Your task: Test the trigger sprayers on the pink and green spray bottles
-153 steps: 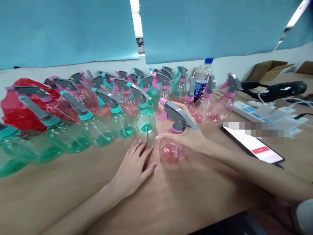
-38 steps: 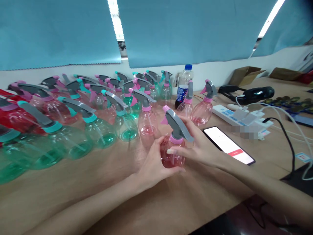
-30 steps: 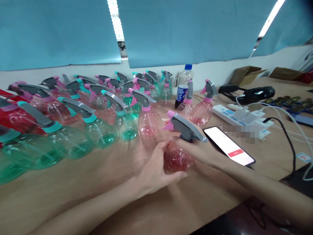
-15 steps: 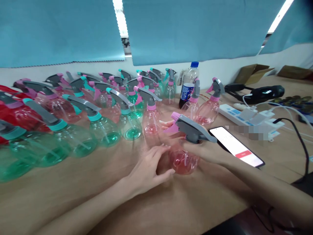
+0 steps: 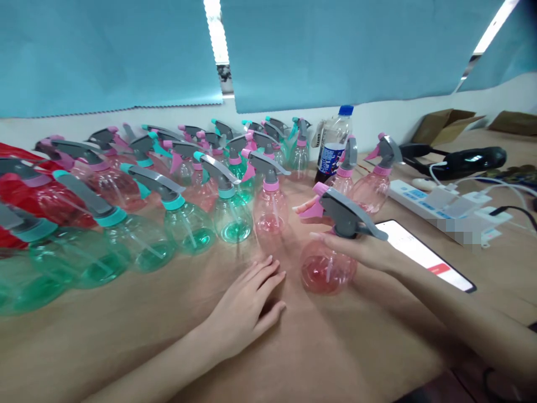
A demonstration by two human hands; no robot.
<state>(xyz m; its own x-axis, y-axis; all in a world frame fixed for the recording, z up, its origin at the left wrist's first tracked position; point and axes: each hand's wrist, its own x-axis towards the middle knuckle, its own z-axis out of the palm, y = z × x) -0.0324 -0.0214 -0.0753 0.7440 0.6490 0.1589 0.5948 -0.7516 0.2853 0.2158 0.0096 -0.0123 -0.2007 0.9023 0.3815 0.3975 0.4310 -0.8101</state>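
A pink see-through spray bottle (image 5: pixel 325 275) with a grey and pink trigger head stands upright in front of me, some pink liquid at its bottom. My right hand (image 5: pixel 366 251) is wrapped round its neck just below the head, thumb on the near side and fingers partly hidden behind. To the left of this bottle, my left hand (image 5: pixel 247 305) lies on the table with its fingers stretched out, touching no bottle. Beyond it stand another pink spray bottle (image 5: pixel 269 210) and a green spray bottle (image 5: pixel 233 218).
Several more green and pink spray bottles fill the left and back of the table (image 5: pixel 138 336). A cola bottle (image 5: pixel 334 148) stands near the wall. To the right lie a phone (image 5: pixel 423 252), a power strip (image 5: pixel 419 204) with plugged chargers, a black device (image 5: pixel 474 159) and a cardboard box (image 5: pixel 444 127).
My left hand has drawn away from the held spray bottle, down and left onto the table. The right hand keeps its grip on the bottle. The view has shifted slightly left.
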